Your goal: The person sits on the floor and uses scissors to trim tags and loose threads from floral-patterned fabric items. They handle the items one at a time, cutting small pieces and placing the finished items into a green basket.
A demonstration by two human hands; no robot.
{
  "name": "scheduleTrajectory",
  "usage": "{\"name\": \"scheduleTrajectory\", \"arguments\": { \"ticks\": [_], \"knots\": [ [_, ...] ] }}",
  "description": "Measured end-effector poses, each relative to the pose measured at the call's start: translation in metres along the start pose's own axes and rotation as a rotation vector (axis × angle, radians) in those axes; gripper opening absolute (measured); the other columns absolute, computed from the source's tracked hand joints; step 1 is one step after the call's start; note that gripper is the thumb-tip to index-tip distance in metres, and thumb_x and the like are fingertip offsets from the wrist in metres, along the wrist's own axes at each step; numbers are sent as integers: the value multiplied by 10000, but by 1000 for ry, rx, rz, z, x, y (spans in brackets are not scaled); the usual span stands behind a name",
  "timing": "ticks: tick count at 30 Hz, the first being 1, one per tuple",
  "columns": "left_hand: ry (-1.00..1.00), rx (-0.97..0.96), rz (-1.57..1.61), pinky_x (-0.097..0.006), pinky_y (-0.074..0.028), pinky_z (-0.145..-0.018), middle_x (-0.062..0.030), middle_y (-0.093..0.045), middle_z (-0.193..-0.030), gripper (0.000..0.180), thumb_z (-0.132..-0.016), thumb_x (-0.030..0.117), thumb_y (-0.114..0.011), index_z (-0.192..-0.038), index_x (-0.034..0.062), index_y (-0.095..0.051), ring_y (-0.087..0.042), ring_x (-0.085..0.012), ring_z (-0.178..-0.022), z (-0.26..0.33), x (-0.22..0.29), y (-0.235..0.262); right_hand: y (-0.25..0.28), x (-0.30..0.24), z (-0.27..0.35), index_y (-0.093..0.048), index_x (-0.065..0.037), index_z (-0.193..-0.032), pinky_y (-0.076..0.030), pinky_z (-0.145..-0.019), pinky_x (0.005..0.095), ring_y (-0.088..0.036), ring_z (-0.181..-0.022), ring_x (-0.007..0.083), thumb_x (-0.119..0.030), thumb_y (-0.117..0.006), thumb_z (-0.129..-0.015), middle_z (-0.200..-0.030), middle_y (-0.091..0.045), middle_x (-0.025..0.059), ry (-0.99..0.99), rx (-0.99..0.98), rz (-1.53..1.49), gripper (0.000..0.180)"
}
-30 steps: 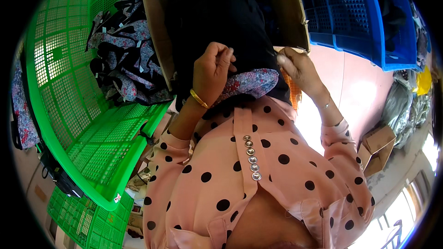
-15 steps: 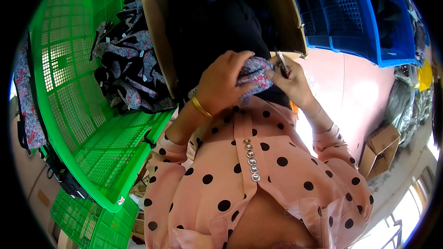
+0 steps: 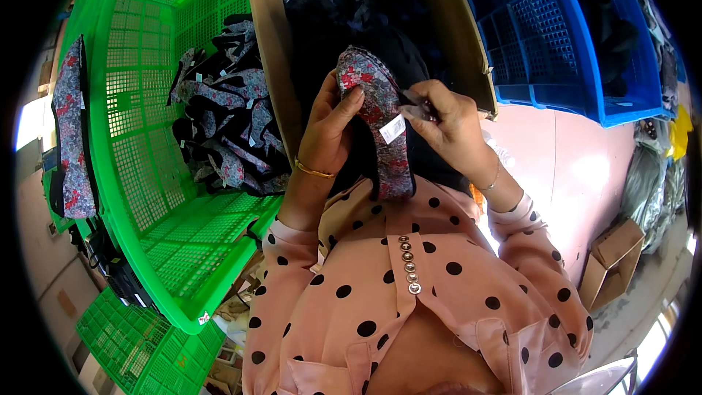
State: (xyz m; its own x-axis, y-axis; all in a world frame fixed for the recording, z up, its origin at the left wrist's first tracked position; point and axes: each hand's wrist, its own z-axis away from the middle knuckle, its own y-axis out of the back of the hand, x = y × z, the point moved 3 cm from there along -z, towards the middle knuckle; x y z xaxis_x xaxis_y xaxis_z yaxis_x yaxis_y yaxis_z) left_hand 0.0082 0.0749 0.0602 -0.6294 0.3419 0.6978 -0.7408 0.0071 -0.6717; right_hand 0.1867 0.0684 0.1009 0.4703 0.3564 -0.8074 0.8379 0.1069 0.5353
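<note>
Left hand [image 3: 330, 126] gripping a grey-and-red floral fabric piece [image 3: 380, 121] with white tag [image 3: 393, 129], right hand [image 3: 447, 123] pinching perhaps a small tool at the tag; green plastic crate [image 3: 146, 175] of similar pieces just left

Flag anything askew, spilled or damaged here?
Nothing looks damaged or spilled. One floral piece hangs over the green crate's rim, apart from the heap inside. The left hand holds a floral strip upright; the right hand pinches something small beside its white tag.
</note>
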Motion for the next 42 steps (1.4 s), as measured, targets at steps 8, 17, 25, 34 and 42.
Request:
{"name": "scheduleTrajectory", "arguments": {
  "ticks": [8, 17, 25, 34, 42],
  "knots": [
    [-32, -14, 132, -313, -464, -901, -51, -614, -1058, 298, -935, 149, -591, -1201, 45, -506, -594, -151, -977, 2, -3, 16, -2, 17, 1, -494, -21, -918, -364, -534, 204, -422, -560, 72, -279, -505, -1000, -647, -452, -3, -297, 143, -610, 271],
    [-14, 11, 152, -311, -472, -889, -48, -627, -1056, 305, -932, 239, -607, -1165, 53, -542, -606, -156, -964, 3, -7, 19, -24, 17, 12, -555, -4, -932, -467, -610, 305, -562, -625, 208, -318, -543, -967, -704, -553, 126, -186, -60, -317, 316],
    [-32, -22, 204, -340, -472, -924, -86, -621, -1131, 338, -968, 286, -544, -1195, 36, -566, -605, -198, -1021, 4, -16, 23, -39, 14, 4, -564, -4, -904, -445, -558, 300, -542, -571, 209, -318, -560, -959, -651, -529, 129, -138, -28, -395, 319],
    [-57, 46, 226, -366, -451, -953, -78, -633, -1140, 302, -956, 261, -550, -1184, 64, -580, -600, -200, -1053, 11, -18, 23, -40, 24, 3, -532, -44, -768, -351, -499, 252, -417, -515, 116, -356, -480, -999, -575, -445, 25, -347, 14, -661, 391],
    [92, 469, 412, -449, -510, -904, -96, -641, -1128, 258, -926, 168, -537, -1143, 38, -584, -622, -245, -1029, 73, -15, 51, 15, 56, 30, -535, -50, -862, -243, -492, 221, -315, -520, 59, -505, -318, -1017, -582, -364, -38, -626, 108, -545, 528]
  ]
}}
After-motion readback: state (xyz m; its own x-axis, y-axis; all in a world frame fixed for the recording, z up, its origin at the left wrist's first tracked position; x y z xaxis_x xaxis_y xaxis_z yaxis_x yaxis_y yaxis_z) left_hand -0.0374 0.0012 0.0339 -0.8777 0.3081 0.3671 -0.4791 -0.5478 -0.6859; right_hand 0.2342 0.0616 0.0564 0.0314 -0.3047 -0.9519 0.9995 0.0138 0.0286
